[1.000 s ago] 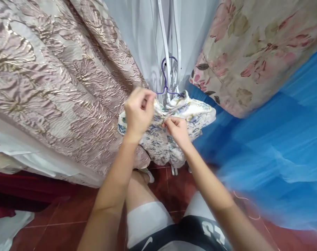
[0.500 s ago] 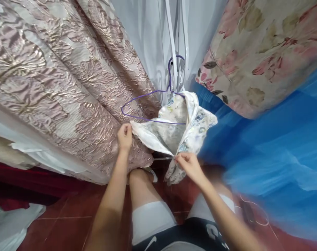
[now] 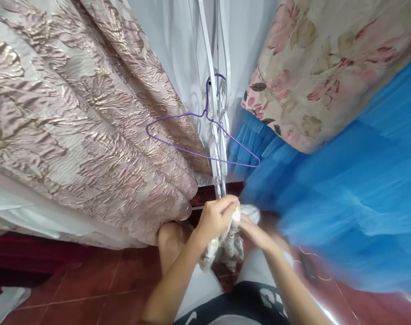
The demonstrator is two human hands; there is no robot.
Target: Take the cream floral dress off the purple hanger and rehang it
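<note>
My left hand (image 3: 215, 218) is closed on a small white floral garment (image 3: 226, 243), bunched up low in front of my legs. My right hand (image 3: 258, 232) grips the same garment from the right side, partly blurred. Above them a thin purple wire hanger (image 3: 198, 135) hangs bare from a white metal rack (image 3: 216, 90), with nothing on it.
A heavy pink-gold brocade curtain (image 3: 73, 126) fills the left. A floral pink fabric (image 3: 320, 63) and sheer blue tulle (image 3: 344, 189) fill the right. Red tile floor (image 3: 90, 289) lies below, with my white shorts and dark shirt at the bottom edge.
The floral garment has come off the purple hanger, and both hands have pulled it down and bunched it together near my legs. The hanger now hangs bare.
</note>
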